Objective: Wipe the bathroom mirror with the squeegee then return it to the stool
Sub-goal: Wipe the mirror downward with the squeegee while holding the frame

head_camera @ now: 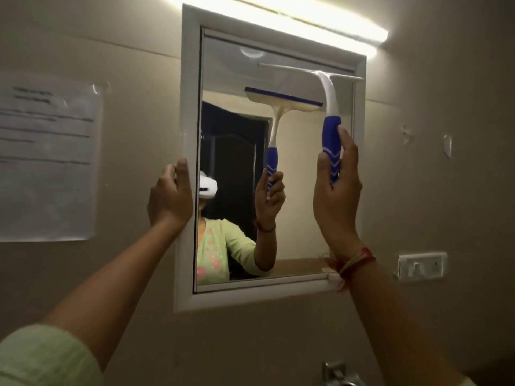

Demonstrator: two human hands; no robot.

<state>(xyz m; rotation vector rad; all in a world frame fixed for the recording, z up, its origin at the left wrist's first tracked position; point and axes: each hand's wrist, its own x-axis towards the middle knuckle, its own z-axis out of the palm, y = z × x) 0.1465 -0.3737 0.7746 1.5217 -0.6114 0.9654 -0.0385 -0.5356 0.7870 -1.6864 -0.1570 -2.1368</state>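
Two grips — right hand (337,201) fingers around squeegee (331,129), left hand (170,199) fingers around mirror (191,79) frame

From my remote seat I see a lit tube light (306,20) glowing along the top of the beige wall (278,344). A printed notice (47,157) in a shiny sleeve hangs on the left, its text blurred. On the right sit a white switch plate (422,265) and a small white hook (447,146). A metal fitting (338,371) shows at the bottom edge.
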